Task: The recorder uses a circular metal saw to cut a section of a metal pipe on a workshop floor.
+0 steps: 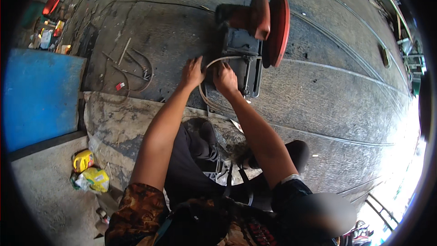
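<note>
A cut-off saw with a red round guard (281, 29), a red motor housing (243, 17) and a dark base (243, 41) stands on the floor ahead. A thin metal bar (216, 60) passes through its clamp (249, 59) and bends round in a loop on the near left. My left hand (193, 72) is closed at the left side of this loop, its fingertips partly hidden. Inside the curve, beside the saw's base, my right hand (225, 79) has its fingers curled. Whatever lies under those fingers is hidden.
Bent metal offcuts (136, 70) and a small red-and-white packet (119, 85) lie to the left. A blue panel (43, 95) stands at far left, above yellow packaging (95, 178). Long bars (337, 70) stretch across the floor rightward; a cable (159, 2) runs behind the saw.
</note>
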A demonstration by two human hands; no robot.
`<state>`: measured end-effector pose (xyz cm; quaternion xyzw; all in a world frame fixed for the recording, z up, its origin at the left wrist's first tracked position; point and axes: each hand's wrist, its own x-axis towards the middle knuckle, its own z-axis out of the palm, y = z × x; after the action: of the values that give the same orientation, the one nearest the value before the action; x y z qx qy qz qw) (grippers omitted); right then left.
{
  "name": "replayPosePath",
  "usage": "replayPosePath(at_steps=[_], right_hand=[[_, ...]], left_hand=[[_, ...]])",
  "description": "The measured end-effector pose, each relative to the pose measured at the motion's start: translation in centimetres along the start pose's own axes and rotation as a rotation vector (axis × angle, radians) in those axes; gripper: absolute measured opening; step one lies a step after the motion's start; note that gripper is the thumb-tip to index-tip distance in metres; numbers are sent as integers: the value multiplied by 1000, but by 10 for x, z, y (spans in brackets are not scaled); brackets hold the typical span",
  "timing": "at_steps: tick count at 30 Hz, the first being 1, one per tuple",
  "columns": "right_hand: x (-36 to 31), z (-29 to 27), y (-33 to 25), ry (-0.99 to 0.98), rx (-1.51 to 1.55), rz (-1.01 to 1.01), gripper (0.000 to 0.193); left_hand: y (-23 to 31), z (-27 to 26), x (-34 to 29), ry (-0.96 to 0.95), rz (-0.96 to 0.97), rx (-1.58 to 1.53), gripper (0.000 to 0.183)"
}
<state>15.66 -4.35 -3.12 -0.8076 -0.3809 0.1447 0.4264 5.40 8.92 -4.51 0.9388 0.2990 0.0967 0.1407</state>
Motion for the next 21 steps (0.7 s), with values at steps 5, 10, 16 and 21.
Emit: replayPosePath(at_steps=[5,10,16,21], right_hand=[[-15,-50,-85,-168,-38,109,22],[-26,-113,-189,-322,-113,164,26],[-38,-171,-283,-431,-163,154,28],[-37,-175,-344,-507,-205,136,26]], left_hand=[[34,-117,-28,-96,-120,-46,50],[57,-239,-68,-183,-221,-3,49],[83,-351,-108,-184,-325,-25,47],[78,-407,-139,-100,-383,-68,47]])
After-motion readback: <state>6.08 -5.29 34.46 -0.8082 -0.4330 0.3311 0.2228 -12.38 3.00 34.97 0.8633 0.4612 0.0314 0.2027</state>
